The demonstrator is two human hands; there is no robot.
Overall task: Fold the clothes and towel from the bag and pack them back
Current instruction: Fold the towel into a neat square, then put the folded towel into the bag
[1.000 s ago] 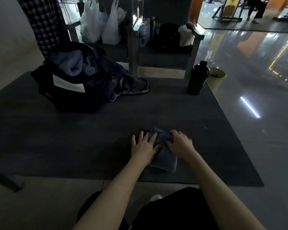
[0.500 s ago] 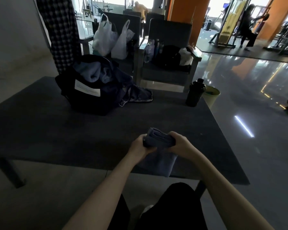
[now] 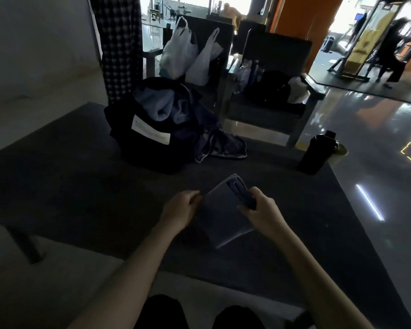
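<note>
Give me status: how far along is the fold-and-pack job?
Done: one blue cloth looks folded into a compact stack. In hand: the right hand grips it over the table, left hand at its edge, grip unclear. Left: the bag holds crumpled clothes, a garment spills out; nothing visibly packed back.

The left hand (image 3: 183, 210) and the right hand (image 3: 263, 212) are bare, and both forearms are uncovered as far down as the view shows them. Dark legwear (image 3: 161, 312) covers both knees (black or nearly so in this dim light; trousers or shorts, I cannot tell).
</note>
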